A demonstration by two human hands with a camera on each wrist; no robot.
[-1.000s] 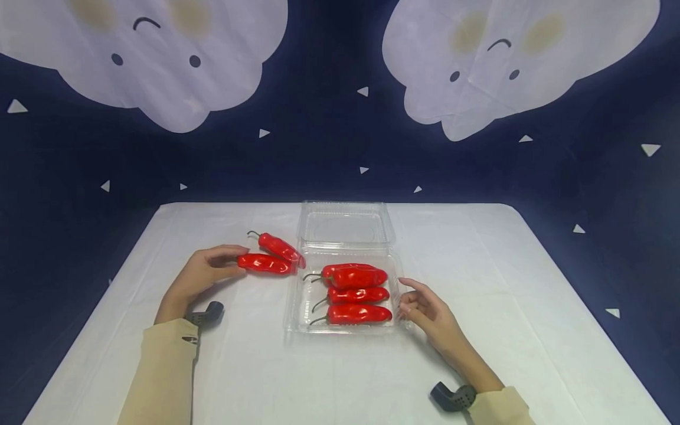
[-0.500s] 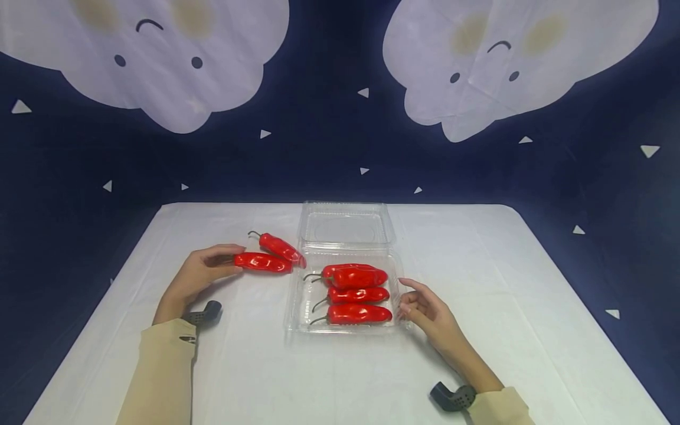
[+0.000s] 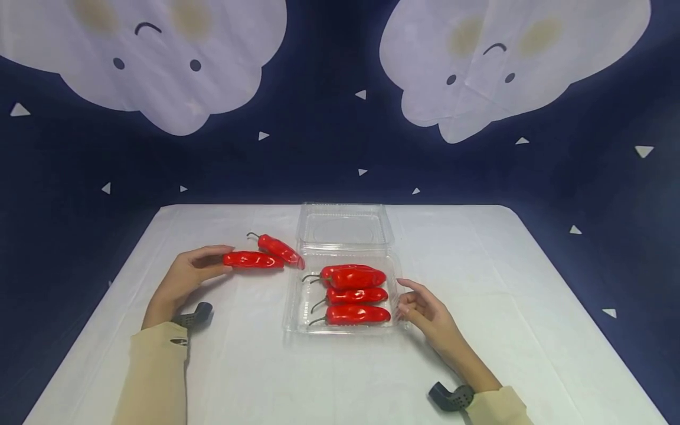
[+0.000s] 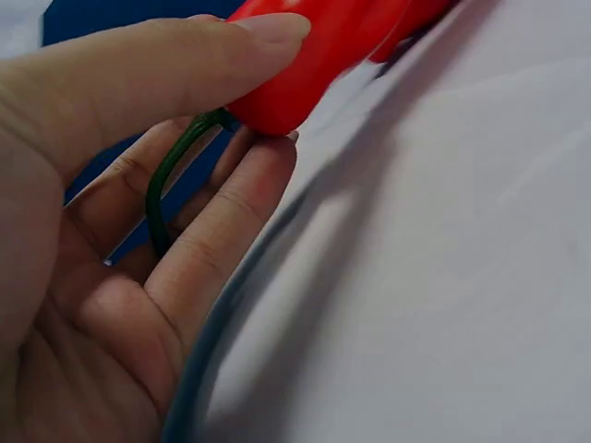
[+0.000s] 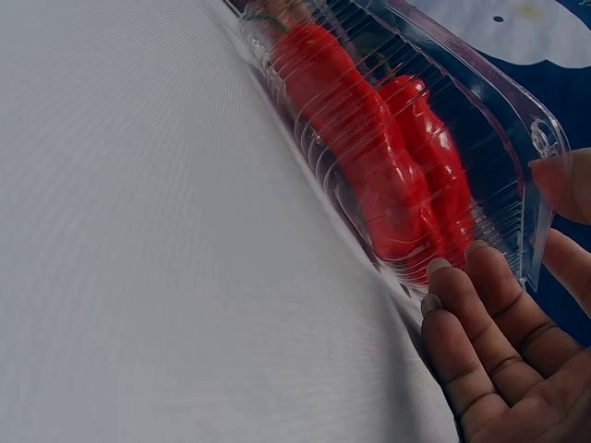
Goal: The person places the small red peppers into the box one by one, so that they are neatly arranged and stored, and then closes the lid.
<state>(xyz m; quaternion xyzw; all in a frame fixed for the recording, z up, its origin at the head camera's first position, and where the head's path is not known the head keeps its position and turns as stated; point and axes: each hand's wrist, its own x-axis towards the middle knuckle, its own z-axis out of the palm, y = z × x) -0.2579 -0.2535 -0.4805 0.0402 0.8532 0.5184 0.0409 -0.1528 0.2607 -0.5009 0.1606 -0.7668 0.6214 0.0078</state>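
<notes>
My left hand pinches a long red pepper at its stem end, thumb on one side and fingers on the other; the green stem curves down between the fingers in the left wrist view. A second red pepper lies slanted just behind it, its tip by the container's left rim. Several red peppers lie side by side in the clear plastic container, stems to the left. At that container's right edge, my right hand holds the rim between thumb and fingers; the right wrist view shows its fingertips against the ridged wall.
Behind its base, the container's hinged lid lies folded back. A white cloth covers the table, and a dark blue backdrop with clouds and triangles hangs behind.
My left hand has drawn the pinched pepper leftward, so its tip is now away from the container's edge. My right hand and the peppers in the container stay put.
</notes>
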